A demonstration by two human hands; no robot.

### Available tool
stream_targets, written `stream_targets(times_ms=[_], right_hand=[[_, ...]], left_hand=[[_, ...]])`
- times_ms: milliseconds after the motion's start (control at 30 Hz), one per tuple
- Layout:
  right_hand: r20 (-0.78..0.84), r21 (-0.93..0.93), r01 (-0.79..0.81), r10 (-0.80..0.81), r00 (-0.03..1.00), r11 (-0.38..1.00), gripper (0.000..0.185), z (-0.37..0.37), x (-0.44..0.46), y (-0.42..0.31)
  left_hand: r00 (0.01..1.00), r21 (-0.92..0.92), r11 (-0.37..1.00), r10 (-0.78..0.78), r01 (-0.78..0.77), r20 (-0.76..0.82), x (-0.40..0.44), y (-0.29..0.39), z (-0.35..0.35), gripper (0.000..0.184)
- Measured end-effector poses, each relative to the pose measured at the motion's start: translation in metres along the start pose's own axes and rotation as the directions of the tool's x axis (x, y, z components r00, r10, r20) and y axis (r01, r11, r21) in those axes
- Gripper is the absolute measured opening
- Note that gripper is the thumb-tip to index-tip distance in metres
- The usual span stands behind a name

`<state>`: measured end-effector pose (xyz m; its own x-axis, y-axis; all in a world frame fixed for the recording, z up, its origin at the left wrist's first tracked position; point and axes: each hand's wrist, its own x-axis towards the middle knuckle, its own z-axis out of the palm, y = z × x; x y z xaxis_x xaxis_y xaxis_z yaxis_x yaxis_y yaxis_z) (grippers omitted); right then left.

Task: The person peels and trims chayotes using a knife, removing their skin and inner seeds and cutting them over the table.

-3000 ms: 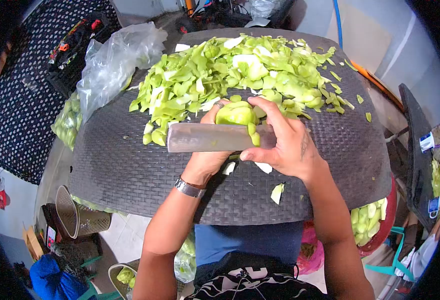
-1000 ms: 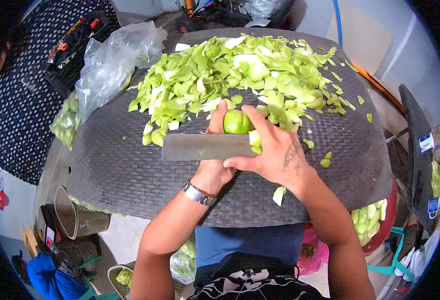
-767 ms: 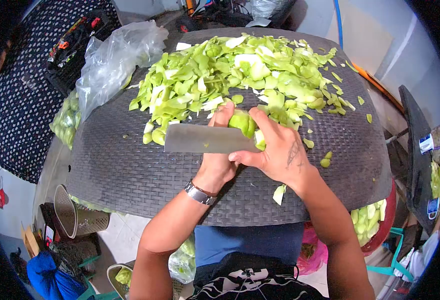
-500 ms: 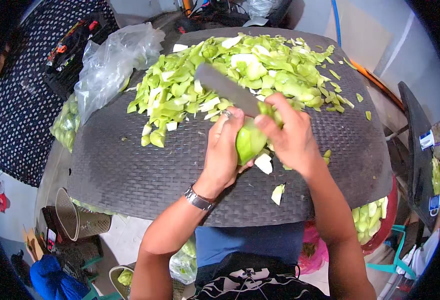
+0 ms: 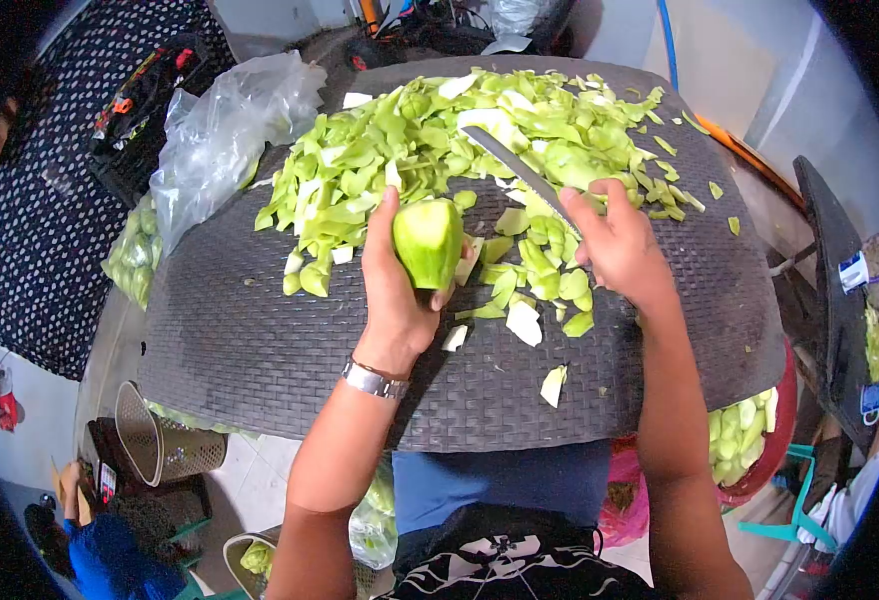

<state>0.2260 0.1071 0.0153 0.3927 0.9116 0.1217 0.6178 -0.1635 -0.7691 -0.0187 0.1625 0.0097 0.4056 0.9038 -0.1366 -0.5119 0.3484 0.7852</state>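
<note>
A partly peeled green vegetable (image 5: 428, 243) stands upright in my left hand (image 5: 397, 290), thumb on one side and fingers on the other. In my right hand (image 5: 615, 240) is a knife (image 5: 522, 173), its narrow blade edge-on and slanting up to the left, apart from the vegetable. Loose green peelings (image 5: 550, 265) lie between my hands on the dark woven table (image 5: 290, 345). Behind them spreads a large heap of peelings (image 5: 380, 150).
A clear plastic bag (image 5: 225, 125) rests at the table's left back. A red tub (image 5: 775, 430) of pale green pieces stands at the lower right, a beige basket (image 5: 175, 447) at the lower left. A person in blue (image 5: 120, 560) is at the bottom left.
The knife has left the vegetable and moved right with my right hand. My left hand has moved left, turning the vegetable upright. More peelings lie on the table between my hands.
</note>
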Motion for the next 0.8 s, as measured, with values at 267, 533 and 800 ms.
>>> stream_targets(times_ms=[267,533,800], right_hand=[[0.328,0.443,-0.206,0.057,0.943,0.873,0.039,-0.010,0.003,0.002],[0.299,0.482,-0.209,0.065,0.952,0.851,0.043,-0.010,0.000,-0.005],[0.228,0.341,-0.094,0.015,0.973,0.935,0.054,-0.006,0.002,-0.002]], left_hand=[[0.993,-0.400,0.910,-0.119,0.112,0.007,0.002,0.001,0.002,0.060],[0.990,-0.203,0.972,-0.131,0.118,-0.052,0.003,0.000,-0.002,0.066],[0.980,-0.220,0.956,-0.195,0.196,0.027,-0.001,0.003,-0.002,0.059]])
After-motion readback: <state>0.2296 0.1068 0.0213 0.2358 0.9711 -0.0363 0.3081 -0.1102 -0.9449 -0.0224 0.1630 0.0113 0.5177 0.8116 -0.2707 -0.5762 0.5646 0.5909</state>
